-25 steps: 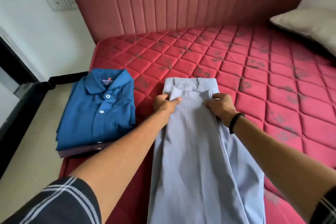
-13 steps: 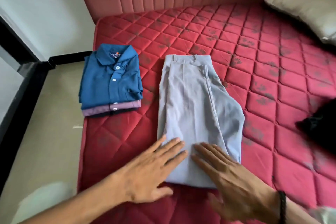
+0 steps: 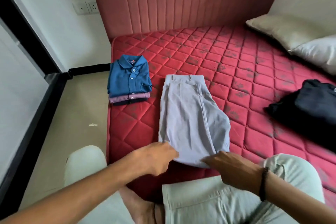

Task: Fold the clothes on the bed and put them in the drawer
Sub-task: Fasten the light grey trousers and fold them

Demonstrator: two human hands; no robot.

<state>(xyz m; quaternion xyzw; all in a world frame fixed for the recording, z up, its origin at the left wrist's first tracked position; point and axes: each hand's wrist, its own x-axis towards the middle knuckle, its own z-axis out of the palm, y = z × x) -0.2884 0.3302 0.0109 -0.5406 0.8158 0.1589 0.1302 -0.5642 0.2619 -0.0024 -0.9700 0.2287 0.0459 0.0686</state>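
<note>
the grey trousers [image 3: 190,120] lie folded lengthwise on the red quilted mattress [image 3: 236,71], waistband toward the headboard and the doubled lower end close to the mattress's near edge, where both hands meet the cloth. the left hand [image 3: 154,158] has its fingers curled at the near left corner of the fold and the right hand [image 3: 231,165] lies at the near right corner; both look to be gathering the hem, though motion blur means i cannot tell whether either has actually closed on the fabric or only rests on it. to do this fold well, i would judge that each hand should take both layers at its corner, lift them level, and carry the near end up to meet the waistband so the side edges stay lined up, since the right side of the trousers bulges outward and could skew. a finished stack with a blue shirt [image 3: 130,76] on top sits near the mattress's left edge, well apart from the trousers. a dark garment [image 3: 309,103] waits toward the right edge, its shape hard to read. two pillows [image 3: 294,36] are cut off at the far right corner. no drawer is in view, and the fingertips under the cloth are hidden.
</note>
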